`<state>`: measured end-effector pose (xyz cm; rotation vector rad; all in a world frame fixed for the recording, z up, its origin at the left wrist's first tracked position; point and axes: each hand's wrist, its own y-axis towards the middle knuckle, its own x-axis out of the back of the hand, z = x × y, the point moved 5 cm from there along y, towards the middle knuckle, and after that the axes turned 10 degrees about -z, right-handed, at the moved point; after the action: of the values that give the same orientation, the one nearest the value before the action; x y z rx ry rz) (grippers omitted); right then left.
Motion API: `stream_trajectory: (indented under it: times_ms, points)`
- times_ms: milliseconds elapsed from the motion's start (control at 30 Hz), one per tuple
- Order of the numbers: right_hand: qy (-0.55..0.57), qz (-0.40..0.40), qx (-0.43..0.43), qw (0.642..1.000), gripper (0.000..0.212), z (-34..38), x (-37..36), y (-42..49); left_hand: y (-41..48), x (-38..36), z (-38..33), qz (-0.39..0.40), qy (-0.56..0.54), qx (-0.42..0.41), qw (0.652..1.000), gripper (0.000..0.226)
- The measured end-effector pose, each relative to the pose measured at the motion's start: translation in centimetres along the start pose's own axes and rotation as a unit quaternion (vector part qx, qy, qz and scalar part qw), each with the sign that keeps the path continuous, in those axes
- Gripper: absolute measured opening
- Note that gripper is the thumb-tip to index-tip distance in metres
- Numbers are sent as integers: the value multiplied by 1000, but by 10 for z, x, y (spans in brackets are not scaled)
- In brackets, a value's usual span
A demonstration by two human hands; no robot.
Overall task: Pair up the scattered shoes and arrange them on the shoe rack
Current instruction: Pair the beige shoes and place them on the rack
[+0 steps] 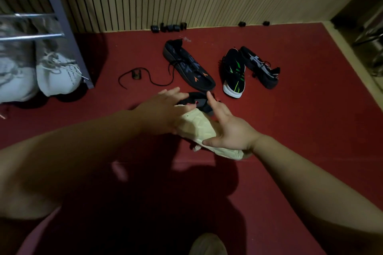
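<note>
Red floor (290,130) lay dim; I had my right hand (226,130) wrapped round a cream shoe (196,128), left hand (163,107) spread flat on it, probably mid-pickup; next came finding its mate

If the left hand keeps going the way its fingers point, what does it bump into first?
Probably the small black shoe just past the fingertips of the left hand. Beyond it lies the black shoe with orange marks. Depth is hard to judge from this view.
</note>
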<state>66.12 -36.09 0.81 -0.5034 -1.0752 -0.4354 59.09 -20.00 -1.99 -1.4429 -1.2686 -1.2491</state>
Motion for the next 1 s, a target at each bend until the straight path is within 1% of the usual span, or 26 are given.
stream_trajectory:
  times_ms: [67,133,200,267,333,400,467,533,600,667,733,767,867,933,1000]
  points:
    - [-8,3,18,1000,124,-2,6,4,-2,-1,-6,17,5,-48,999,75]
    - [27,-5,13,1000,124,-7,13,8,-5,1,-10,8,-34,-60,998,73]
    - [67,-7,5,998,122,-10,19,11,-8,6,-10,-39,-71,-52,995,69]
    - [85,-3,2,996,118,-10,22,12,-7,14,-9,-105,-59,-73,990,62]
    - [88,-17,3,996,112,-10,28,14,-5,21,-7,-135,-43,-75,987,59]
    - [90,-68,1,994,102,-13,42,15,-2,19,-5,-131,-36,-45,990,63]
    - [84,-146,-18,986,94,-23,58,14,0,12,-2,-115,-40,5,993,65]
    - [82,-222,-63,970,90,-35,66,9,-1,8,5,-115,-78,71,988,58]
    - [99,-277,-116,949,92,-44,63,1,-3,6,13,-114,-147,123,975,62]
    - [143,-315,-155,925,95,-44,51,-6,-5,10,16,-134,-229,145,953,63]
    - [221,-328,-183,900,94,-38,33,-9,-6,17,15,-163,-345,161,910,65]
    - [246,-317,-185,897,93,-32,23,-8,-5,20,13,-168,-397,167,887,68]
    - [296,-237,-156,912,95,-4,-3,-5,-2,23,9,-176,-503,192,824,68]
    - [368,-182,-131,902,96,11,-11,0,-3,22,10,-188,-563,208,778,65]
    - [391,-148,-109,902,102,18,-15,5,-6,20,12,-189,-595,215,751,63]
